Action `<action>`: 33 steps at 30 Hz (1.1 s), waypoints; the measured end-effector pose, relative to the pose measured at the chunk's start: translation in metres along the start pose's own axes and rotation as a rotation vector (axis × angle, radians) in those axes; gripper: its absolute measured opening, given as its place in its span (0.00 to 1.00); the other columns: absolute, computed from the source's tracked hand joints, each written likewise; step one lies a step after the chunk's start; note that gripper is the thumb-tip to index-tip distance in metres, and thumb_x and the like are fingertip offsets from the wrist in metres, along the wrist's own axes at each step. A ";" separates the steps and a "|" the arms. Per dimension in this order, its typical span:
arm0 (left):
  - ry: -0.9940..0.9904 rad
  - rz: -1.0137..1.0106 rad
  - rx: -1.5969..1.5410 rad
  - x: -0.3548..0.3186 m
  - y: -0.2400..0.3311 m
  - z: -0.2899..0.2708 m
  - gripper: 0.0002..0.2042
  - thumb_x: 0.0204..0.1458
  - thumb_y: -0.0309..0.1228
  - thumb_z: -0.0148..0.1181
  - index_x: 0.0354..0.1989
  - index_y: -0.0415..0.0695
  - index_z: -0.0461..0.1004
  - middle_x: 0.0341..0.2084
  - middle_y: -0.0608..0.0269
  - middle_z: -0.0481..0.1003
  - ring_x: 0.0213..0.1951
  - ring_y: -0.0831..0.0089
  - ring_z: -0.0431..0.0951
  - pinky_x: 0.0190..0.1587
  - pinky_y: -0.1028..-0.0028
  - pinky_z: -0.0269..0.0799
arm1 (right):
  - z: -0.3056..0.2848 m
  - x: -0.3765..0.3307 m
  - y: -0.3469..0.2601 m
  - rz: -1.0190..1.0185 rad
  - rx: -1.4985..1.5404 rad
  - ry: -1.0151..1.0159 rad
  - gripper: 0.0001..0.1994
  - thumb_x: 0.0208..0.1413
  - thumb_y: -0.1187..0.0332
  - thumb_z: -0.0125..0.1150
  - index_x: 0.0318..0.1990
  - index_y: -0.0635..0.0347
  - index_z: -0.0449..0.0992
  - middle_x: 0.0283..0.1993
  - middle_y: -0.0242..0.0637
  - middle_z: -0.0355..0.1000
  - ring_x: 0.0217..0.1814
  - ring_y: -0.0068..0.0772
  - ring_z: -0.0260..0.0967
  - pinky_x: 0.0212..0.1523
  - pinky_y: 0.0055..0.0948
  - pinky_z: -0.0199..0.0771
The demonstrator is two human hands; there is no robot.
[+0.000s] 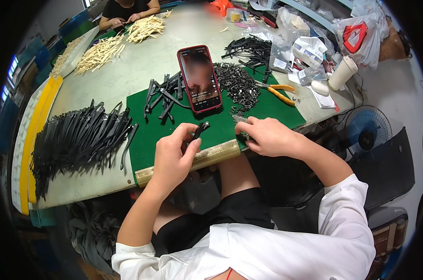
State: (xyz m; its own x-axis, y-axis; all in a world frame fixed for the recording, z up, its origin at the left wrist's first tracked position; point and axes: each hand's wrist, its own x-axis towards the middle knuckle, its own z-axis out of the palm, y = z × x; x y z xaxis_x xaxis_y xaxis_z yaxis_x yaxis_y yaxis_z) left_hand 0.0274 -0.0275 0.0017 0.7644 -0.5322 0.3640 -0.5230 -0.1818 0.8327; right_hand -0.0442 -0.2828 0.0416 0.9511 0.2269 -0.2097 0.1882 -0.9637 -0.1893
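My left hand is closed around a black eyeglass temple arm, with its end poking up between thumb and fingers. My right hand is at the front of the green mat, fingers curled down beside a small heap of tiny silvery bits; what the fingertips hold is hidden. A heap of small black parts lies beyond it. A phone in a red case stands tilted on the mat, and loose black temple arms lie to its left.
Many black temple arms lie in rows at left, beside a yellow-edged rack. Orange-handled pliers rest at the mat's right. Cream strips lie far left near another person. A white tumbler and a fan are right.
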 end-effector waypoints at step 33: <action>0.293 0.319 0.252 -0.015 0.001 0.026 0.09 0.47 0.18 0.62 0.38 0.38 0.74 0.22 0.55 0.76 0.21 0.61 0.78 0.24 0.68 0.71 | 0.025 -0.005 -0.077 0.069 1.536 0.131 0.19 0.61 0.64 0.57 0.59 0.52 0.66 0.47 0.36 0.68 0.19 0.16 0.65 0.16 0.14 0.61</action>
State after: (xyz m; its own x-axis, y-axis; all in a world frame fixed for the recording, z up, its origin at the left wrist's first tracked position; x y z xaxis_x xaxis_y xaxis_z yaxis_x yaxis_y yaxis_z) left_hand 0.0060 -0.0413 -0.0138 0.6065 -0.3455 0.7161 -0.7951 -0.2610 0.5475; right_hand -0.0700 -0.2062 0.0332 0.9767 0.0962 -0.1919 -0.2025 0.1152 -0.9725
